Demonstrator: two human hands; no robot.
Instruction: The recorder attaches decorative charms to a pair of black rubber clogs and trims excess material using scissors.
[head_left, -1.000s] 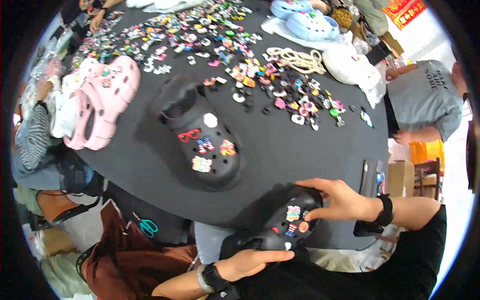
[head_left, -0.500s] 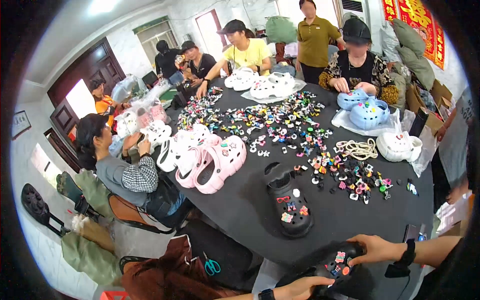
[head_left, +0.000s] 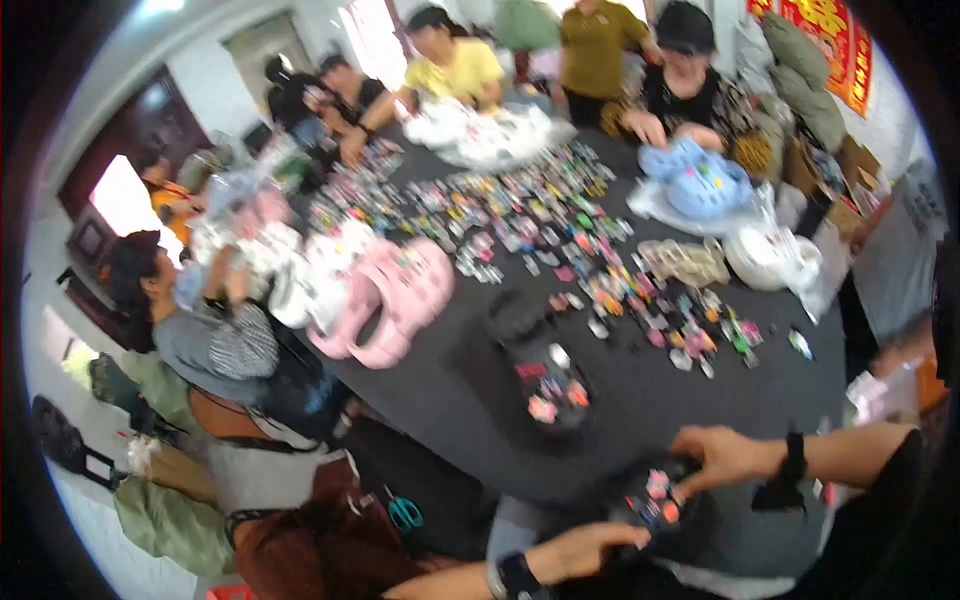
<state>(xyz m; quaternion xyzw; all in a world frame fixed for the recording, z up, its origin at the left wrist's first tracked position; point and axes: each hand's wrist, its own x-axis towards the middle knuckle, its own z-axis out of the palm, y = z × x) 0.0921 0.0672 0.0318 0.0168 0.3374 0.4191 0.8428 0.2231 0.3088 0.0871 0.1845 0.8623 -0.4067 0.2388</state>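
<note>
Near the table's front right edge, a black clog (head_left: 635, 490) with several colourful charms on its top is between my hands. My left hand (head_left: 585, 552) grips its near side, thumb over the upper. On the far right side, my right hand (head_left: 728, 462) is closed round it, thumb on the top beside the charms. The underside and some fingers are hidden behind the clog. A second black clog (head_left: 540, 365) with charms, blurred, lies a little ahead and to the left of my hands.
Loose charms (head_left: 530, 205) spread over the dark table (head_left: 450, 410). Pink clogs (head_left: 415, 290) and white ones lie to the left; blue clogs (head_left: 705, 185), a white clog (head_left: 760, 258) and cord (head_left: 685, 262) are at the right. Several people work around the table. Teal scissors (head_left: 405, 513) lie at lower left.
The whole view has shifted and blurred, with table items now further left and higher. Both my hands remain on the black clog, which sits slightly higher in view.
</note>
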